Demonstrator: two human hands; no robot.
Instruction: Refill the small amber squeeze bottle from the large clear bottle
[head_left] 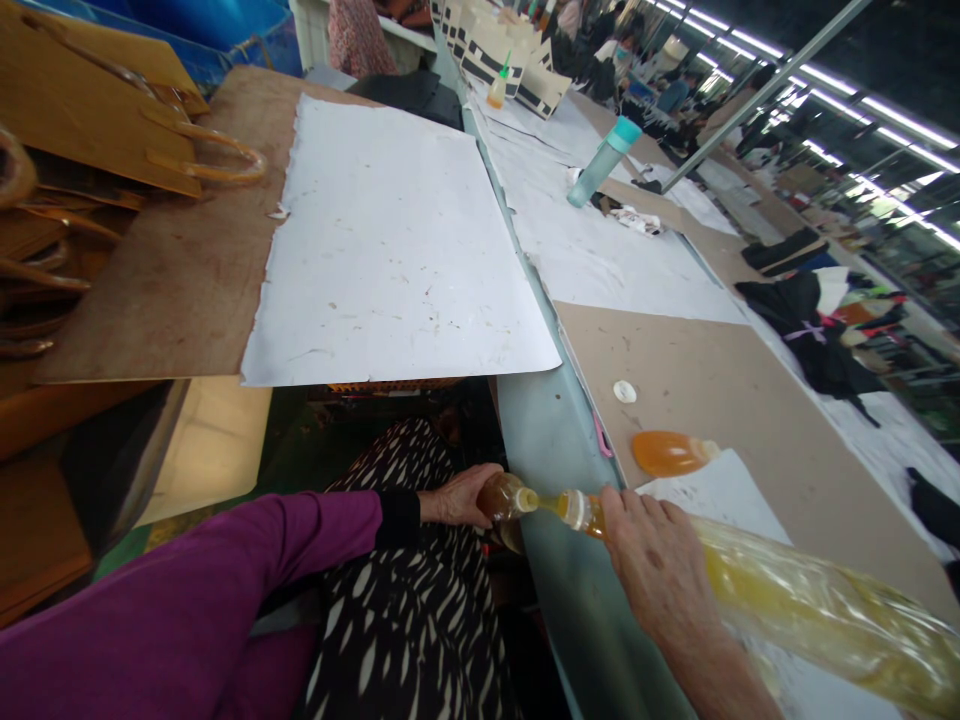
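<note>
My left hand (459, 497) is closed around a small amber bottle (507, 497), just off the edge of the grey-blue bench (536, 430). My right hand (654, 560) grips the neck of a large clear plastic bottle (817, 610) of yellow liquid, which lies tilted over the bench. Its mouth points at the small bottle's opening, and a yellow stream or film of liquid spans the gap between them. Beyond my right hand, another small bottle (667, 453) of orange liquid lies on its side on brown board. White paper (727, 490) is partly under the large bottle.
White paper (397, 240) covers a brown board (172, 270) ahead. Tan bags with handles (97, 110) are piled at left beside a blue crate (225, 30). On the bench stand a teal water bottle (604, 162) and a small glue bottle (498, 88); a white disc (624, 391) lies nearer.
</note>
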